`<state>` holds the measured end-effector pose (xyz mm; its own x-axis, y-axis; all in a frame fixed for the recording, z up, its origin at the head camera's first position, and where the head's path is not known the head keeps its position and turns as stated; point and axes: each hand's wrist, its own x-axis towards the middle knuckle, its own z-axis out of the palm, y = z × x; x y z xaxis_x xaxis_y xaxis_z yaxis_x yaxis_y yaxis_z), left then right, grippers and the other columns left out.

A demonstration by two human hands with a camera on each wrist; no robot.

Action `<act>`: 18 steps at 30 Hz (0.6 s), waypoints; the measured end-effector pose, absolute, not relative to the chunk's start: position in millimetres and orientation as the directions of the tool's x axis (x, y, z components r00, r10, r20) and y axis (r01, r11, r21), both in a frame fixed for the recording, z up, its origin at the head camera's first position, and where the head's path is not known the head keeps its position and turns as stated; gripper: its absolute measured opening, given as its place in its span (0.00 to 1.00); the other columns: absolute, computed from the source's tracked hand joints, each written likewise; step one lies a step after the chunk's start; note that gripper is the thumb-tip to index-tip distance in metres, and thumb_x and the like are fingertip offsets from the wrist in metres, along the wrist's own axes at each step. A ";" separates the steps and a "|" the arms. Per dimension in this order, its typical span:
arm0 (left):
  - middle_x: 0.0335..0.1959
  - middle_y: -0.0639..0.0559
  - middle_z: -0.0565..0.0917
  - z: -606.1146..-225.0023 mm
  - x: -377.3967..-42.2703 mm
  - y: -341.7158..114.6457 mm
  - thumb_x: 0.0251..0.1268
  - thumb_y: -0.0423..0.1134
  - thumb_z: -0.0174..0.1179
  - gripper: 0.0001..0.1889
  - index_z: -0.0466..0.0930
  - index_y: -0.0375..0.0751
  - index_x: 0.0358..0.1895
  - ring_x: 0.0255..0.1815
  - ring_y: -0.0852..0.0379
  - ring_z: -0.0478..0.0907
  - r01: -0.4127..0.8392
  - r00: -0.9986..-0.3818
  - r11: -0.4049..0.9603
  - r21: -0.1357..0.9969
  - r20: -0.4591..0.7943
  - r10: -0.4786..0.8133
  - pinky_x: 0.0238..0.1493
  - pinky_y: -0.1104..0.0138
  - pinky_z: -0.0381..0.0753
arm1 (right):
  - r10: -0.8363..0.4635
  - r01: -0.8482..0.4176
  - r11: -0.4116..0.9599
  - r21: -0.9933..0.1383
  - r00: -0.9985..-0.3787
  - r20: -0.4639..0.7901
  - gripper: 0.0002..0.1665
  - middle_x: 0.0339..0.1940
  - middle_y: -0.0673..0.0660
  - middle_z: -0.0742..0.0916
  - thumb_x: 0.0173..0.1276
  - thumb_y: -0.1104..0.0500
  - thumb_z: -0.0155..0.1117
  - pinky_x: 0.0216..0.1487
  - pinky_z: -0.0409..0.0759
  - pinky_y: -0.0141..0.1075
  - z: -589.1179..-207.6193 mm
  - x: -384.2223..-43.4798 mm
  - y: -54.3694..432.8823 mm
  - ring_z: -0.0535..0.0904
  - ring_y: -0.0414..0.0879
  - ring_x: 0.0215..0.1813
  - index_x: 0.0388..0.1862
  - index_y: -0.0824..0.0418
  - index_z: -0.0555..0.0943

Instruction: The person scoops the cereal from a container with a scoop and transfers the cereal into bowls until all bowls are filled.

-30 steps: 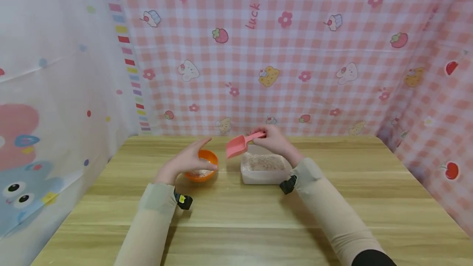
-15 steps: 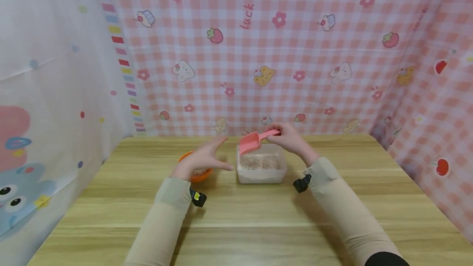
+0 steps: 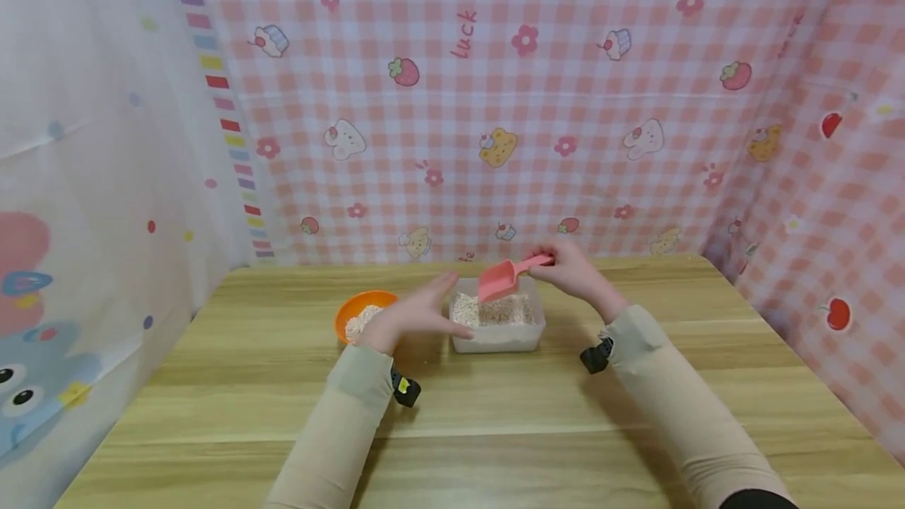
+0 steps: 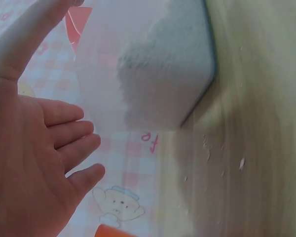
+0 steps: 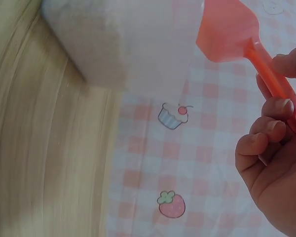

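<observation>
My right hand point(image 3: 574, 273) grips the handle of a pink scoop point(image 3: 499, 282), fingers curled round it in the right wrist view. The scoop's blade is above a translucent white plastic box point(image 3: 496, 341), which holds a pale, flaky, grain-like material point(image 3: 512, 309). At the box's left side is my left hand point(image 3: 417, 314), thumb and fingers spread and holding nothing. Whether it touches the box wall is unclear. Behind the left wrist sits an orange bowl point(image 3: 348, 311) with some of the same pale flakes point(image 3: 360, 320), partly covered by the hand.
Everything stands on a wood-grain table point(image 3: 488, 430). Small flakes point(image 4: 242, 163) lie on the tabletop near the box. A pink checked cloth point(image 3: 438, 116) hangs along the back edge, and a white printed cloth point(image 3: 99, 179) hangs on the left.
My left hand has moved right, from over the orange bowl to beside the box. The scoop in my right hand has gone from the gap between them to above the box.
</observation>
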<state>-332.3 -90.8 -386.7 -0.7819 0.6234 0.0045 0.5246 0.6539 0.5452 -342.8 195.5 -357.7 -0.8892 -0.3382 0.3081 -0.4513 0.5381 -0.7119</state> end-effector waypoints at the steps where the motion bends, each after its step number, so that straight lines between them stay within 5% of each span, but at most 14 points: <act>1: 0.78 0.43 0.44 -387.7 -332.3 -89.2 0.49 0.60 0.71 0.61 0.42 0.36 0.77 0.77 0.49 0.43 0.525 -0.784 0.660 0.538 0.002 0.621 0.74 0.57 0.47 | -0.337 -0.449 0.542 -0.711 -0.891 0.305 0.08 0.20 0.53 0.77 0.60 0.68 0.61 0.21 0.65 0.31 -357.9 -342.7 196.9 0.64 0.42 0.19 0.37 0.68 0.83; 18: 0.78 0.42 0.44 -397.7 -334.4 -79.0 0.51 0.58 0.71 0.59 0.43 0.34 0.77 0.78 0.48 0.42 0.510 -0.798 0.645 0.569 0.032 0.602 0.74 0.56 0.47 | -0.337 -0.441 0.676 -0.590 -0.898 0.284 0.03 0.20 0.52 0.77 0.59 0.65 0.67 0.24 0.67 0.34 -346.7 -341.5 212.9 0.67 0.43 0.21 0.32 0.64 0.84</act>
